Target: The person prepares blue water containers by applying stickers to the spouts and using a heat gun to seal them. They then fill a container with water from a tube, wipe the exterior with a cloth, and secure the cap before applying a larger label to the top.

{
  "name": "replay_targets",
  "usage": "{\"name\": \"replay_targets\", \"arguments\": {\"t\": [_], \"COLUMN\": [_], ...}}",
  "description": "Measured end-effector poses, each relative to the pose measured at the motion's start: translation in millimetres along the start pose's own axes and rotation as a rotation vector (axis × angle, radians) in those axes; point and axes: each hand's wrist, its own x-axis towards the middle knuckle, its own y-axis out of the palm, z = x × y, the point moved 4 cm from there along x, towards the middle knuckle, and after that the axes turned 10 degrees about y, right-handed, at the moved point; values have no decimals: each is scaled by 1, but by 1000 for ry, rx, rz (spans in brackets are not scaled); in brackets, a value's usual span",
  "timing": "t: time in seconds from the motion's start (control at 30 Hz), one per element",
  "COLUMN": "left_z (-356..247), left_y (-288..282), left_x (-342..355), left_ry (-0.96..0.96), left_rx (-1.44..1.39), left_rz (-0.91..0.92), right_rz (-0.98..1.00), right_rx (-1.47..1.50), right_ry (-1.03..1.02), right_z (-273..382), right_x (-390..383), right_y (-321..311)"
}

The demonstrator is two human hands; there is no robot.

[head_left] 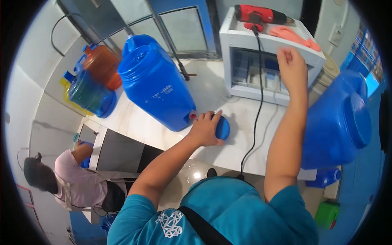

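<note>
Against the white counter, my left hand (205, 130) is closed round the edge of a round blue screw cap (222, 128). Just beyond its fingers stands a large blue water container (157, 87) with an open, wide mouth and a small red-rimmed spout opening (192, 115) low on its side. My right hand (291, 61) is raised in front of the white cabinet, its fingers curled in and slightly blurred; whatever they may hold is hidden. Near it, on the cabinet top, lie an orange-pink cloth (295, 36) and a red and black heat gun (261, 15).
A black cord (260, 81) hangs from the heat gun across the counter (241, 116). Another blue container (332, 126) stands at right, close to my right forearm. Coloured water jugs (92, 92) line the left. A person in pink (81, 179) works at the lower left.
</note>
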Motion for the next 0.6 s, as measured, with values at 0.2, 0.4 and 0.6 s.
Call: {"name": "replay_targets", "arguments": {"t": [0.2, 0.4, 0.6], "left_z": [-67, 30, 64], "left_y": [-217, -344, -344], "left_x": [-59, -69, -42], "left_ry": [333, -236, -484], "left_rx": [126, 298, 255], "left_rz": [-476, -365, -58], "right_rz": [236, 545, 497], "right_rx": [-138, -422, -737], "right_ry": [173, -8, -147], "right_z": [-125, -98, -144], "right_x": [13, -4, 6], "right_y": [77, 180, 221]}}
